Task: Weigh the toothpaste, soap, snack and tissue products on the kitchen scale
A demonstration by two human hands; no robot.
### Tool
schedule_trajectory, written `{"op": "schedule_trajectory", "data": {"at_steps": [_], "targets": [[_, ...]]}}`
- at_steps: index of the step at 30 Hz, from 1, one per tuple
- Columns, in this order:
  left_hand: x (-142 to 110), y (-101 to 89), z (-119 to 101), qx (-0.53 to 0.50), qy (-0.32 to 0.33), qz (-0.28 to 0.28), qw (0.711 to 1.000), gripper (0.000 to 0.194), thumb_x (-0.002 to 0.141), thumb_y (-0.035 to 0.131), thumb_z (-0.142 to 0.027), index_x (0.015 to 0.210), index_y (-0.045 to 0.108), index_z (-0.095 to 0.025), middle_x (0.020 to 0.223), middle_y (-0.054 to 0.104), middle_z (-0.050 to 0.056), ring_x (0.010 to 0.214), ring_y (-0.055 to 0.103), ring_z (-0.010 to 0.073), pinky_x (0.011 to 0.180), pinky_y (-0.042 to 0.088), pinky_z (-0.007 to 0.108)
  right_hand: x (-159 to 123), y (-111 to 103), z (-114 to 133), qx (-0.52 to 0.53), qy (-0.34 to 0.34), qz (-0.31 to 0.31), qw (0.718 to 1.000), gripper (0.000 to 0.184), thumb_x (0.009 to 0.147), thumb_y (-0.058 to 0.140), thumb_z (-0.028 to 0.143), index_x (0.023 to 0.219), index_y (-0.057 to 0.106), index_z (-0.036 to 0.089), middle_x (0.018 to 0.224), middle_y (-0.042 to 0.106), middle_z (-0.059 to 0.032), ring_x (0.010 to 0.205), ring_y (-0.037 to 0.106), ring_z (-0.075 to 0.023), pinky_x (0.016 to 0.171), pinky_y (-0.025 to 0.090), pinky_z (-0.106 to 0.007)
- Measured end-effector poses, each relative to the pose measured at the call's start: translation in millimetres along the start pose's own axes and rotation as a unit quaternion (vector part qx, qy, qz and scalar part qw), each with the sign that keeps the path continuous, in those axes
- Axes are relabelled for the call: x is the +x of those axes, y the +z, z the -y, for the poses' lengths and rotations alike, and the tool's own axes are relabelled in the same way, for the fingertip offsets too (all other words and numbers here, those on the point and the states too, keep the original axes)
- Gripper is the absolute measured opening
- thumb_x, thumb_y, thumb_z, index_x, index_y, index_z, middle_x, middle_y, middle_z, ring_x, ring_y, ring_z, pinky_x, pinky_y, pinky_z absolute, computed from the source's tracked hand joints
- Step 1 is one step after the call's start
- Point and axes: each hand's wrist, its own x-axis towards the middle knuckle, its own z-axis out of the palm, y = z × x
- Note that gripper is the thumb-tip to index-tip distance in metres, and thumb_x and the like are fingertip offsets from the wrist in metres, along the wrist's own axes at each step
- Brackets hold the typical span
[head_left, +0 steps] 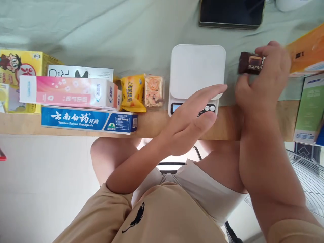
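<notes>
My right hand pinches a small dark brown snack packet just right of a white kitchen scale. My left hand lies flat with its fingers stretched out over the scale's front edge, covering part of the display and buttons. The scale's platform carries nothing.
Left of the scale lie a clear biscuit packet, a yellow snack packet, a blue toothpaste box, a pink box, a white box and a yellow carton. A dark tablet lies behind; orange and green boxes at right.
</notes>
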Motion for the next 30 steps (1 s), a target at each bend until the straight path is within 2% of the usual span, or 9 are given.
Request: {"op": "schedule_trajectory", "data": {"at_steps": [4,6,11,15,17,19,22,26,30], "targets": [[1.6,4.3,7.1,-0.005,-0.007,0.018,1.000,0.054,0.102,0.046,-0.065,0.143,0.062,-0.035,0.157,0.059,-0.001,0.150,0.055,0.0312,0.125,0.051,0.052,16.6,6.0,-28.8,-0.069,0.071,0.056,0.993,0.063,0.071,0.066,0.038,0.131,0.064,0.022,0.151,0.058,-0.0195,0.150,0.042,-0.0424,0.115,0.030,-0.067],[-1.2,2.2,10.1,-0.004,-0.013,0.019,1.000,0.051,0.103,0.045,-0.062,0.144,0.062,-0.037,0.156,0.061,-0.001,0.148,0.056,0.0302,0.123,0.053,0.050,17.1,10.4,-34.2,-0.111,0.098,0.083,0.985,0.069,0.070,0.067,0.043,0.135,0.062,0.022,0.145,0.062,-0.0201,0.151,0.039,-0.0425,0.116,0.024,-0.070],[-8.4,-7.0,10.8,-0.018,-0.017,-0.007,1.000,0.051,0.103,0.044,-0.058,0.144,0.064,-0.035,0.152,0.062,0.003,0.146,0.056,0.0298,0.122,0.052,0.048,10.6,0.2,-14.0,-0.151,0.166,0.145,0.964,0.083,0.060,0.079,0.050,0.137,0.061,0.026,0.116,0.073,-0.0136,0.124,0.058,-0.0369,0.112,0.031,-0.064],[-8.1,-11.5,0.9,0.006,-0.007,-0.033,0.999,0.051,0.103,0.043,-0.062,0.136,0.068,-0.031,0.144,0.067,0.006,0.138,0.063,0.0292,0.117,0.056,0.046,9.3,-28.4,14.2,-0.115,0.129,0.113,0.979,0.077,0.059,0.079,0.053,0.130,0.065,0.025,0.117,0.074,-0.0103,0.113,0.066,-0.0336,0.100,0.043,-0.053],[-6.2,-13.2,-4.9,0.020,0.001,-0.072,0.997,0.046,0.103,0.045,-0.060,0.129,0.071,-0.033,0.135,0.071,0.005,0.130,0.067,0.0272,0.113,0.058,0.044,9.3,-40.0,30.1,-0.069,0.110,0.076,0.989,0.073,0.054,0.081,0.045,0.123,0.069,0.022,0.119,0.074,-0.0107,0.113,0.068,-0.0335,0.098,0.046,-0.050],[-3.2,-15.4,-8.6,0.036,0.020,-0.130,0.991,0.037,0.102,0.048,-0.058,0.120,0.073,-0.037,0.124,0.073,0.003,0.122,0.070,0.0256,0.109,0.059,0.044,7.0,-47.5,49.9,-0.001,0.036,0.065,0.997,0.066,0.057,0.079,0.042,0.120,0.071,0.021,0.120,0.075,-0.0100,0.114,0.070,-0.0327,0.100,0.048,-0.050],[2.2,-19.8,-8.7,0.051,0.046,-0.208,0.976,0.026,0.097,0.058,-0.055,0.105,0.075,-0.037,0.107,0.073,0.001,0.110,0.070,0.0243,0.101,0.058,0.043,-0.2,-52.3,84.0,0.057,-0.082,0.088,0.991,0.043,0.075,0.069,0.040,0.116,0.072,0.026,0.124,0.075,-0.0061,0.122,0.068,-0.0297,0.107,0.047,-0.051],[6.6,-24.4,-6.6,0.061,0.071,-0.265,0.960,0.030,0.093,0.059,-0.058,0.098,0.075,-0.034,0.097,0.072,0.000,0.096,0.067,0.0211,0.088,0.057,0.039,-7.9,-52.6,117.5,0.054,-0.093,0.162,0.981,0.033,0.084,0.062,0.032,0.116,0.069,0.026,0.129,0.071,-0.0048,0.130,0.063,-0.0289,0.109,0.047,-0.052],[6.4,-25.9,-9.6,0.097,0.031,-0.259,0.960,0.030,0.093,0.055,-0.059,0.098,0.071,-0.034,0.102,0.070,0.001,0.101,0.065,0.0234,0.094,0.055,0.042,-11.1,-50.5,122.3,0.037,-0.110,0.212,0.970,0.035,0.088,0.061,0.037,0.122,0.064,0.030,0.136,0.067,-0.0049,0.139,0.056,-0.0319,0.113,0.046,-0.055]]}}
